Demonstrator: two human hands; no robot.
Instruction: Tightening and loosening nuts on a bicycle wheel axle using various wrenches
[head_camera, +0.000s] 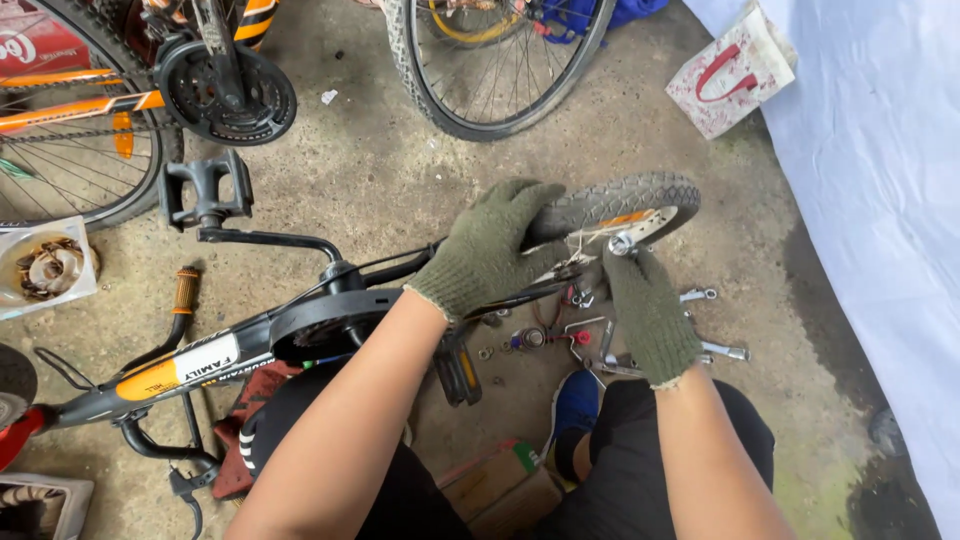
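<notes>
A small bicycle (250, 345) is laid on its side on the concrete floor (400, 170), long axis running lower left to upper right. Its knobby rubber rear wheel (625, 200) is gripped by the knit-gloved left hand (490, 245). The gloved right hand (645, 305) is closed at the metal axle nut (622, 243).

My left hand (487, 248) in an olive-green knitted glove with a ribbed cuff, my right hand (648, 312) in a matching glove, both forearms bare, black trousers at the lower frame, white stripes at lower left, a blue shoe (576, 404) between my knees
</notes>
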